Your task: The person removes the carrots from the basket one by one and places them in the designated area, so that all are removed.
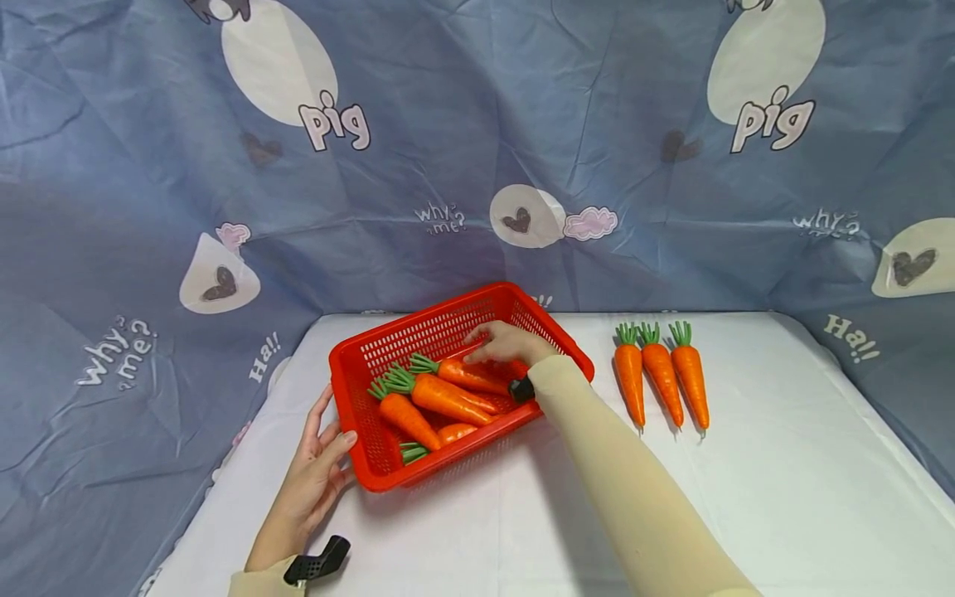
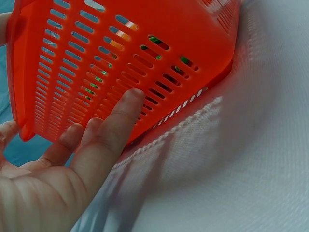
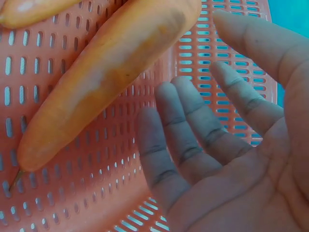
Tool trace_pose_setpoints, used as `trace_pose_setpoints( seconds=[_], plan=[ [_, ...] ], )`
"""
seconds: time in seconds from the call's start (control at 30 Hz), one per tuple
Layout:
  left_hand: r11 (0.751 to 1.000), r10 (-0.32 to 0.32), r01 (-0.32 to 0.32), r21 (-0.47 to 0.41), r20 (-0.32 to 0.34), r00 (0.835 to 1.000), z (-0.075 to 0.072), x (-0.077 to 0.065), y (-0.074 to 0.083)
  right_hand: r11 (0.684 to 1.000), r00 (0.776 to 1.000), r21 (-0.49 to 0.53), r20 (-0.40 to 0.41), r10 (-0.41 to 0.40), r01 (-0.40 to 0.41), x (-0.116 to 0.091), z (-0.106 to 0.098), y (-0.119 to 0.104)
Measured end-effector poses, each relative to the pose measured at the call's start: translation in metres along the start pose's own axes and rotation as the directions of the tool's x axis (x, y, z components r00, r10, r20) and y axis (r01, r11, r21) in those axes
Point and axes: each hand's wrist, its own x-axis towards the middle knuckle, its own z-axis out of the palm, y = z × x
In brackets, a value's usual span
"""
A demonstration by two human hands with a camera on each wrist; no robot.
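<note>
A red plastic basket with slotted walls stands at an angle on the white table. Several orange carrots with green tops lie inside it, mostly in its left part. My left hand holds the basket's left end, thumb at the rim and other fingers against the outer slotted wall. Inside the basket, my right hand hovers beside the rearmost carrot; its fingers are spread and loosely bent, with nothing between them. Some carrots are partly hidden under others.
Three more carrots lie side by side to the right of the basket, tops pointing away from me. White cloth covers the table. A blue printed curtain hangs behind it and along the sides.
</note>
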Motion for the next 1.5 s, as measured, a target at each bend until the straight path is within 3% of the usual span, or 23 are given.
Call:
trace_pose_setpoints(
  seconds=[0.77, 1.27, 1.5],
  plan=[
    [1.0, 0.005, -0.005, 0.0, 0.006, 1.0, -0.0006, 0.0002, -0.0004, 0.996, 0.99, -0.081, 0.132, 0.055, -0.045, -0.0027, -0.0014, 0.0071],
    [1.0, 0.024, -0.023, -0.014, 0.023, 0.999, -0.0027, -0.0001, -0.0018, 0.996, 0.98, -0.05, 0.18, 0.079, -0.071, -0.0055, 0.0002, 0.0044],
    [1.0, 0.022, -0.021, -0.019, 0.025, 0.999, -0.0023, 0.0, -0.001, 0.994, 0.981, -0.084, 0.175, 0.083, -0.069, -0.0029, 0.0008, 0.0057]
  ],
)
